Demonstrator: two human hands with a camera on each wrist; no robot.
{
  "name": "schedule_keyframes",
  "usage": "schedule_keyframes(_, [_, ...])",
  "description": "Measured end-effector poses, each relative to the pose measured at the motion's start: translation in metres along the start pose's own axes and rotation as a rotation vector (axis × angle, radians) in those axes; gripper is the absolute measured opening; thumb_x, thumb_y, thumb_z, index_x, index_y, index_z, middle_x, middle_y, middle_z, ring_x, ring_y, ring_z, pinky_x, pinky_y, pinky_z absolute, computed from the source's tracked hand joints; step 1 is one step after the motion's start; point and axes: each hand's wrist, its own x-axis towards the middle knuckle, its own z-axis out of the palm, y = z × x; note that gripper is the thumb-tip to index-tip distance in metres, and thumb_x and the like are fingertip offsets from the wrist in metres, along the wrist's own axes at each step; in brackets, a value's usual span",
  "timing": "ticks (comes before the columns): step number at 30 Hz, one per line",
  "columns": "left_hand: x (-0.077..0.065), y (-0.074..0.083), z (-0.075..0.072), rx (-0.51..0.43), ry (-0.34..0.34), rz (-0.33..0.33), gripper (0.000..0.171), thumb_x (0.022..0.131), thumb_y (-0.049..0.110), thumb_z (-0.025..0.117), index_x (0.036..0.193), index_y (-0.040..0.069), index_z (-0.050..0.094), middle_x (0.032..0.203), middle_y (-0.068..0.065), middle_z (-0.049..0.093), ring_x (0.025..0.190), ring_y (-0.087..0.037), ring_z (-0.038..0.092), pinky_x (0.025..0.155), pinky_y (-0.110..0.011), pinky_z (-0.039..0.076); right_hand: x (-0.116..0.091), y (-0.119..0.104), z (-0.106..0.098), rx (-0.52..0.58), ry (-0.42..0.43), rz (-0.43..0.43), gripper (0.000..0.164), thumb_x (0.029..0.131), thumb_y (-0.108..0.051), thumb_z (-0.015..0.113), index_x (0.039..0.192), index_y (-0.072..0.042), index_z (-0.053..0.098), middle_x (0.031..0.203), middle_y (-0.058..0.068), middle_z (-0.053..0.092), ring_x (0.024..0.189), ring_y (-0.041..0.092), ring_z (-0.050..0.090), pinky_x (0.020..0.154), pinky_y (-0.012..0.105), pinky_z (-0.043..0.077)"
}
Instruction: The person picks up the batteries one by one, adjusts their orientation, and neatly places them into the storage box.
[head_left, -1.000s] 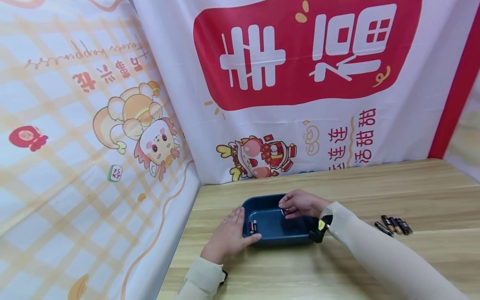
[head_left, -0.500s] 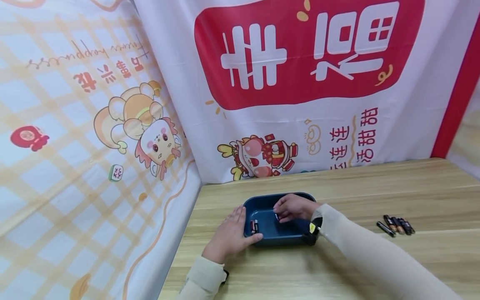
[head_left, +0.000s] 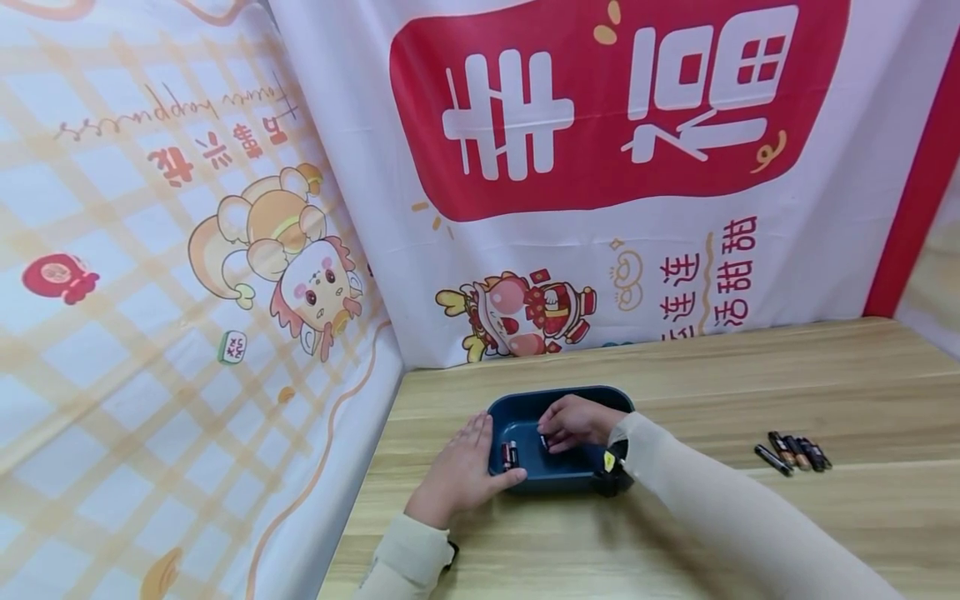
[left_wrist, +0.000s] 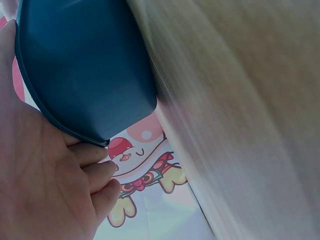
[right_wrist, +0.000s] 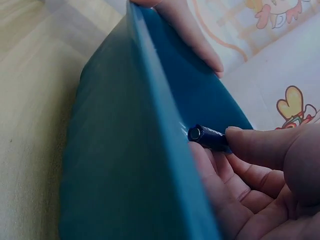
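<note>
A dark blue rectangular basin stands on the table. My left hand rests at its left end, fingers extended along the rim and thumb over the near corner; the left wrist view shows the palm and fingers beside the outer wall. Inside the basin, my right hand pinches a dark battery between thumb and fingers, one end facing the right wrist camera. A pair of batteries, red and dark, lies side by side in the basin's left part, close to my left thumb.
On the wooden table, to the right of the basin, several batteries lie in a row, with one dark battery at an angle beside them. Printed cloth hangs behind and to the left.
My right hand has moved left and slightly down inside the basin with the battery, nearer the pair lying there. The left hand keeps its place on the rim.
</note>
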Motion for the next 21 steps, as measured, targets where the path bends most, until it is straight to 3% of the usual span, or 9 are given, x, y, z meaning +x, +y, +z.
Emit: schedule_keyframes(21, [-0.001, 0.001, 0.002, -0.013, 0.010, -0.006, 0.108, 0.084, 0.081, 0.038, 0.155, 0.003, 0.017, 0.160, -0.012, 0.015, 0.146, -0.026, 0.014, 0.116, -0.043, 0.018, 0.010, 0.003, 0.025, -0.126, 0.004, 0.002, 0.011, 0.094, -0.002, 0.061, 0.100, 0.006, 0.066, 0.090, 0.017, 0.063, 0.074, 0.025, 0.066, 0.071, 0.039, 0.059])
